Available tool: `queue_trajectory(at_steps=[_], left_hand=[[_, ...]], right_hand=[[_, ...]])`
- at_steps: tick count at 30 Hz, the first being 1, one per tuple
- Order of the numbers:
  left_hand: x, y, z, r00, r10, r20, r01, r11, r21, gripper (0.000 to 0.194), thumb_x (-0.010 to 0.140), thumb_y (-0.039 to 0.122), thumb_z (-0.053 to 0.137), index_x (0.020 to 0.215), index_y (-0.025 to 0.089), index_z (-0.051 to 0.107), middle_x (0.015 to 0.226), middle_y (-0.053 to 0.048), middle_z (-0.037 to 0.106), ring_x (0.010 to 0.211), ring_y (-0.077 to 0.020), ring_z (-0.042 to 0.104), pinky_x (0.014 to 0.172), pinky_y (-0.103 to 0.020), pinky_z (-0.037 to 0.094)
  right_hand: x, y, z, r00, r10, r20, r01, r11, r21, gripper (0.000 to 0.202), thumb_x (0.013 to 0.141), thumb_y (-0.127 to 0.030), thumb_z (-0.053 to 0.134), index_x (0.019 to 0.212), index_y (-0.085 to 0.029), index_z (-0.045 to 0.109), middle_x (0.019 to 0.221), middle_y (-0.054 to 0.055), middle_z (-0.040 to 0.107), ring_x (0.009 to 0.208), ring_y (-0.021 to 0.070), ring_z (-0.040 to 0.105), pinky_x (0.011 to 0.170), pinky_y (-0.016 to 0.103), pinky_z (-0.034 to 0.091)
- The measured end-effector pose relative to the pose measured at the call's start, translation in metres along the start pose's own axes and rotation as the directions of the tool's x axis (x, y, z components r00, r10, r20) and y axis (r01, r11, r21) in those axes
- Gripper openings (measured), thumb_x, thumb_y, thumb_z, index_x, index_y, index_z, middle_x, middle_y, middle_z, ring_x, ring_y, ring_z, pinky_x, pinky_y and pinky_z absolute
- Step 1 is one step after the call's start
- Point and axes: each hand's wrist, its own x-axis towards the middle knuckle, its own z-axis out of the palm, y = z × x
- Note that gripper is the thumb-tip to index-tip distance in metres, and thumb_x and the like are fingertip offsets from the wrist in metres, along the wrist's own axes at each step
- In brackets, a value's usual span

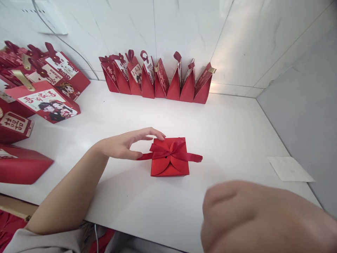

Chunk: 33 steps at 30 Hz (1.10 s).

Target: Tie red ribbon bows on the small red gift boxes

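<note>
A small red gift box [161, 168] sits on the white table, its top flaps curving together under a dark red ribbon bow [170, 153]. One ribbon tail extends to the right past the box edge, the other to the left. My left hand [123, 144] is beside the box with fingers stretched and apart. Its fingertips touch the far left edge, and the thumb lies at the end of the left tail. Large and blurred in the right foreground, my right hand [252, 218] is curled into a fist, apart from the box. Whatever its fingers may hold is hidden.
Several red triangular gift boxes [155, 88] stand in a row against the tiled wall. More decorated red gift boxes [50, 105] crowd the left side. White paper [289, 168] lies at the table's right edge. A grey cable [71, 47] hangs down the wall.
</note>
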Motion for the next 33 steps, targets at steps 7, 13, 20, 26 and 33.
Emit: queue_trajectory(at_steps=[7,13,20,26,33], left_hand=[[0.001,0.013,0.011,0.873,0.104,-0.477,-0.017,0.983,0.183,0.012,0.084,0.024,0.064,0.092,0.021,0.056,0.094,-0.004,0.056,0.091,-0.0173,0.054,0.086,-0.033,0.044],[0.007,0.028,0.025,0.953,0.074,-0.292,0.032,0.939,0.344,0.031,0.078,0.029,0.073,0.102,0.023,0.055,0.101,-0.005,0.058,0.093,-0.0176,0.051,0.083,-0.032,0.045],[0.006,0.021,0.018,0.972,-0.033,-0.233,0.098,0.957,0.273,0.045,0.073,0.040,0.076,0.109,0.023,0.055,0.108,-0.006,0.058,0.095,-0.0192,0.053,0.081,-0.031,0.045],[0.008,0.017,0.018,0.953,-0.069,-0.296,0.141,0.963,0.230,0.014,0.087,0.033,0.061,0.082,0.020,0.059,0.112,-0.006,0.055,0.107,-0.0206,0.052,0.098,-0.036,0.042],[0.009,0.009,0.016,0.944,-0.093,-0.316,0.094,0.995,-0.015,0.023,0.088,0.030,0.060,0.071,0.017,0.052,0.132,-0.007,0.053,0.126,-0.0250,0.047,0.110,-0.042,0.035]], right_hand=[[0.009,0.059,-0.011,0.905,0.265,-0.334,-0.324,0.937,-0.133,0.026,0.097,-0.028,0.050,0.121,-0.023,0.059,0.126,0.010,0.061,0.119,0.0239,0.054,0.097,0.041,0.047],[0.010,0.091,0.000,0.836,0.501,-0.224,-0.489,0.865,0.108,0.032,0.098,-0.039,0.047,0.128,-0.031,0.055,0.136,0.005,0.054,0.128,0.0238,0.049,0.104,0.045,0.044],[0.012,0.086,0.006,0.862,0.324,-0.389,-0.401,0.906,-0.134,0.025,0.093,-0.016,0.051,0.117,-0.023,0.057,0.133,0.012,0.054,0.122,0.0261,0.051,0.095,0.046,0.046],[0.019,0.065,0.017,0.996,0.035,-0.086,-0.068,0.903,-0.423,0.016,0.096,-0.028,0.053,0.101,-0.016,0.062,0.093,0.007,0.064,0.087,0.0205,0.056,0.079,0.036,0.044],[0.014,0.060,0.006,0.986,0.165,0.007,-0.126,0.781,-0.611,0.031,0.095,-0.001,0.034,0.084,-0.017,0.059,0.079,0.002,0.059,0.076,0.0167,0.050,0.087,0.036,0.040]])
